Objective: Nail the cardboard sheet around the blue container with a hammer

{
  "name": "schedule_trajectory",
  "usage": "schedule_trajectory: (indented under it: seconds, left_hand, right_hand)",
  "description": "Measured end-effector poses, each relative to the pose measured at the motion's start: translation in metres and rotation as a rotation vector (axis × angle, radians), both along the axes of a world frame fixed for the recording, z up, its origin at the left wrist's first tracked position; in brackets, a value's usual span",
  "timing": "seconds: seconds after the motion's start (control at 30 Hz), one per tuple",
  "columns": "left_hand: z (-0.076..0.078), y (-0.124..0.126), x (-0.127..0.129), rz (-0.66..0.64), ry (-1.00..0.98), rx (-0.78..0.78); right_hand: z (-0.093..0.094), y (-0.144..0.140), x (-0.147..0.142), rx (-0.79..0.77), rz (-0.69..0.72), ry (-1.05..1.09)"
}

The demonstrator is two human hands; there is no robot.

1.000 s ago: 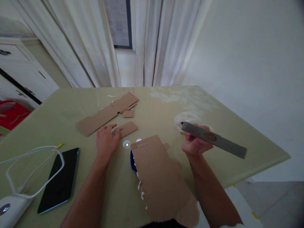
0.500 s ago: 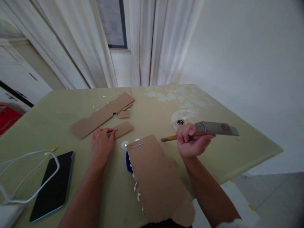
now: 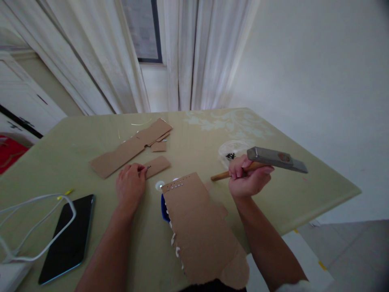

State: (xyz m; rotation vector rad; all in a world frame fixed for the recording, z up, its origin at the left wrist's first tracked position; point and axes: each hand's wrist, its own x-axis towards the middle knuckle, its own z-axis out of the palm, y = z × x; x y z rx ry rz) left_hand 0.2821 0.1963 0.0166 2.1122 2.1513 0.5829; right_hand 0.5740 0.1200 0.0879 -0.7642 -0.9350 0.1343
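The right hand (image 3: 247,180) is closed around the wooden handle of a hammer (image 3: 267,160), gripped close under the grey metal head, which sits raised off the table (image 3: 304,194) and points right; the handle end sticks out to the left of the fist. A grip that far up suits short, controlled taps rather than full swings (judgement, not observed). The left hand (image 3: 130,185) rests on the table with fingers pinched on a small nail (image 3: 147,167), held against the near end of a small cardboard strip (image 3: 156,165), apparently to steady it upright; its exact tilt is too small to tell. A longer cardboard piece (image 3: 129,148) lies just beyond, a large cardboard sheet (image 3: 197,227) with a row of studs lies between the forearms, and a phone (image 3: 68,237) with a white cable (image 3: 36,227) sits to the left. Compared with half a second ago, the hammer head has lifted slightly and tipped down to the right; a second ago it pointed lower right and looked longer. The left hand keeps its pinch in the same place.
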Motion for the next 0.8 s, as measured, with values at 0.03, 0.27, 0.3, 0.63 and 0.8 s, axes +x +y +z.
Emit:
schedule_trajectory:
  seconds: [0.03,0.27,0.3,0.63,0.8]
  left_hand:
    - [0.001,0.000,0.000,-0.002,0.004,0.000]
    - [0.003,-0.002,-0.002,0.008,0.044,0.012]
    - [0.003,-0.002,-0.002,0.008,0.046,0.007]
    - [-0.003,0.002,-0.007,0.035,-0.001,0.002]
    - [-0.008,0.006,-0.022,0.083,0.028,0.055]
  right_hand:
    - [-0.002,0.000,0.000,-0.010,-0.057,-0.019]
    - [-0.006,-0.006,0.005,-0.181,-0.070,-0.143]
    - [-0.002,-0.008,0.006,-0.189,-0.023,-0.142]
    - [0.005,-0.005,0.021,-0.506,0.073,-0.258]
    - [-0.004,0.008,0.023,-0.812,-0.010,-0.578]
